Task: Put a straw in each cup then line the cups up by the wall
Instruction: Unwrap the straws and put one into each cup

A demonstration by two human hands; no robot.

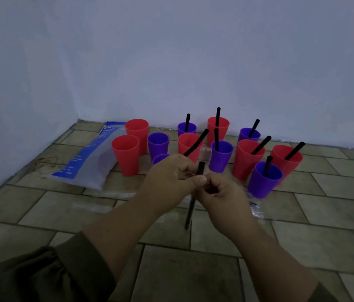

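Observation:
Several red and purple cups stand on the tiled floor near the wall. Those on the right, such as the front purple cup (264, 179) and a red cup (246, 159), each hold a black straw. Two red cups (126, 154) (137, 132) and a purple cup (158, 144) on the left hold none; another purple cup (160, 159) is partly hidden behind my left hand (169, 177). Both hands meet in front of the cups, pinching one black straw (190, 205). My right hand (221, 195) grips its middle. The straw's clear wrapper is hard to tell.
A blue and white plastic bag (89, 162) lies on the floor left of the cups. Clear wrappers (255, 205) lie on the tiles by the front purple cup. The wall (193, 62) runs behind the cups and meets a side wall at left.

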